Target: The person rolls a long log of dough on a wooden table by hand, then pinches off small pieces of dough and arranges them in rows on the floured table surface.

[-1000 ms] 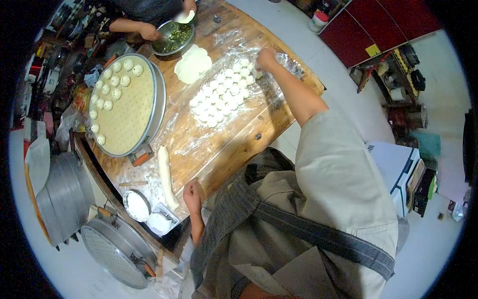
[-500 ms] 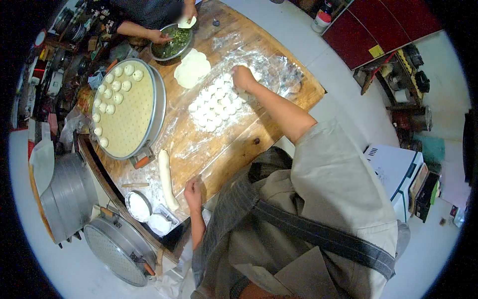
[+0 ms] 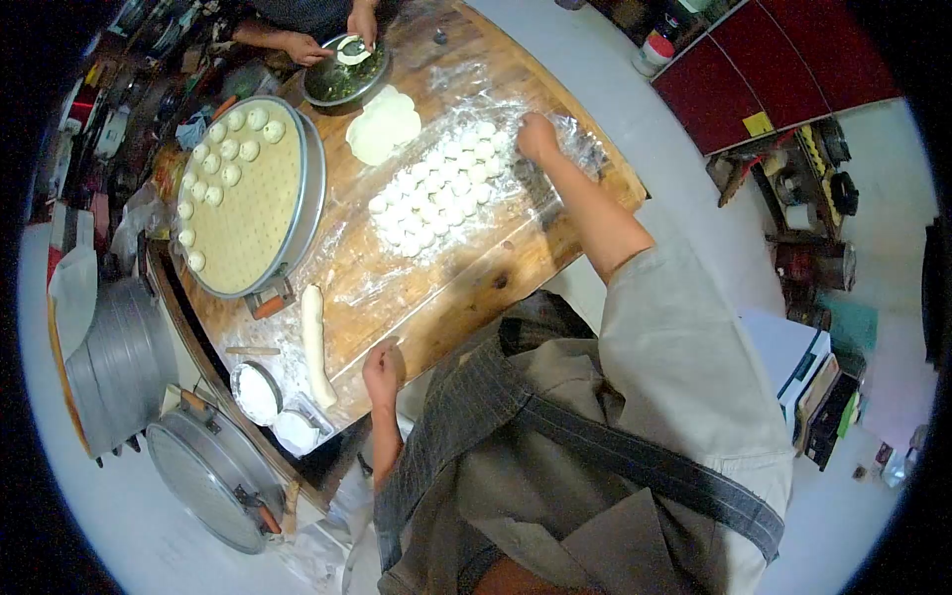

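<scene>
Small floured dough pieces (image 3: 436, 198) lie in a close cluster on the floury wooden table (image 3: 426, 332). Just past their right end is my right hand (image 3: 536, 137), fingers curled downward over crinkled clear plastic film (image 3: 573, 149). What it holds, if anything, is hidden. My left hand (image 3: 381, 373) is closed at the table's near edge, its palm side out of sight. To its left lies a long dough roll (image 3: 313, 342). A wide, flat round of dough (image 3: 384, 126) sits beyond the dough pieces.
A round steamer tray (image 3: 253, 228) with several filled buns stands at the left. Across the table, a co-worker's hands (image 3: 337, 45) hold a wrapper over a bowl of green filling (image 3: 342, 87). A bowl of flour (image 3: 256, 393) and a thin stick (image 3: 252, 350) are near the left corner.
My right hand has moved right, off the dough pieces to the film beside them. My left hand stays by the table edge. The co-worker's wrapper is now over the bowl.
</scene>
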### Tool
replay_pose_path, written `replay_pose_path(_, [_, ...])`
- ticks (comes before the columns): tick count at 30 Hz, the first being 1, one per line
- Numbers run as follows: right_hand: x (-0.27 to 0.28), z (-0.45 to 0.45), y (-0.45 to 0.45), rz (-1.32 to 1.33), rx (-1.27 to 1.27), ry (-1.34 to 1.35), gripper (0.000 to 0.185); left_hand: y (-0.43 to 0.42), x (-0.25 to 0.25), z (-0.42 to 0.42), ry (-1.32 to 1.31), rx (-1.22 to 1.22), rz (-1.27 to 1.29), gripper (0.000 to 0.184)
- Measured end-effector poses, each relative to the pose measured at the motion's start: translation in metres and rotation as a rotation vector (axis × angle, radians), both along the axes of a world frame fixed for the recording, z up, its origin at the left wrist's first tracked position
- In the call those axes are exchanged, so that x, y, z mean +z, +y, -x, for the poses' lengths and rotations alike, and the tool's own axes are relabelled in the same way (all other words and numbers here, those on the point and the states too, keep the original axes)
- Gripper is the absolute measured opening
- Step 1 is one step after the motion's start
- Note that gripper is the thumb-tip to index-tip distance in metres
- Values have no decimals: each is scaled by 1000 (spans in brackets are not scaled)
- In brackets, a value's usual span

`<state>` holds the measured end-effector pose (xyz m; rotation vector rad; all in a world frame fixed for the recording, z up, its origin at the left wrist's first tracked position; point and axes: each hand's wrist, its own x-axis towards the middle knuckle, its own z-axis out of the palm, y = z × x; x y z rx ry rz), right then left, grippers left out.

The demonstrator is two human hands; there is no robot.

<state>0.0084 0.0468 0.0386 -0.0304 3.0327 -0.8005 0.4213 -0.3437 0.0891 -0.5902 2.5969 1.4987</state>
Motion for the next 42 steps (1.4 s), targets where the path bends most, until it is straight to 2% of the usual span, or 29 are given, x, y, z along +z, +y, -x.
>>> replay_pose_path(2, [-12,-12,-1,13,-46,-228,22,3,1,1,-13,-2,-1,23])
replay_pose_path(3, [-19,-19,-4,15,-37,-231,22,2,1,3,-20,-12,-2,22])
replay_pose_path(5, [-25,-37,-14,376,-152,-121,22,-6,-12,4,-11,-7,68,22])
replay_pose_path(6, [-27,-45,-21,373,-134,-138,22,-8,-19,-3,-7,-11,134,22])
replay_pose_path(8, [-22,-62,-43,200,158,-178,23,-5,-11,-2,-7,-9,124,22])
replay_pose_path(9, [-18,-73,-56,202,175,-193,23,-4,-7,-2,11,-29,115,23])
replay_pose_path(11, [7,-94,-89,334,135,-60,20,-5,-9,-8,28,-6,126,23])
replay_pose_path(13, [15,-103,-116,411,53,-74,18,-5,-9,-14,76,5,142,23])
replay_pose_path(14, [8,-105,-124,341,197,-149,18,0,2,-13,69,15,145,23])
replay_pose_path(15, [2,-109,-132,270,341,-223,17,5,15,-13,-58,53,94,23])
replay_pose_path(16, [4,-115,-144,328,314,-223,17,7,24,-14,-182,90,41,23])
replay_pose_path(21, [21,-134,-192,514,321,-64,24,-18,-14,-45,-28,57,128,19])
replay_pose_path(24, [-13,-133,-206,228,485,-255,23,-25,-27,-56,-2,27,187,17])
replay_pose_path(27, [17,-139,-215,394,214,-132,24,-40,-34,-68,-58,67,192,16])
replay_pose_path(31, [29,-126,-216,485,170,-108,21,-58,-56,-84,-66,59,180,19])
replay_pose_path(32, [27,-125,-221,522,150,-27,20,-60,-62,-90,-77,56,171,20])
replay_pose_path(33, [24,-129,-231,515,173,-35,20,-64,-69,-97,-81,79,163,20])
replay_pose_path(35, [46,-146,-255,666,91,-107,21,-71,-51,-88,-82,34,111,22])
replay_pose_path(36, [67,-162,-271,702,102,-293,22,-72,-47,-86,-86,53,107,22])
replay_pose_path(37, [47,-174,-286,703,246,-151,23,-74,-45,-84,-106,57,123,22])
replay_pose_path(39, [30,-202,-314,625,522,-153,25,-87,-53,-84,-127,70,131,21])
replay_pose_path(40, [9,-207,-318,618,530,-159,25,-95,-64,-87,-38,62,64,21])
replay_pose_path(42, [-31,-204,-328,411,590,-248,26,-112,-72,-90,60,54,-6,21])
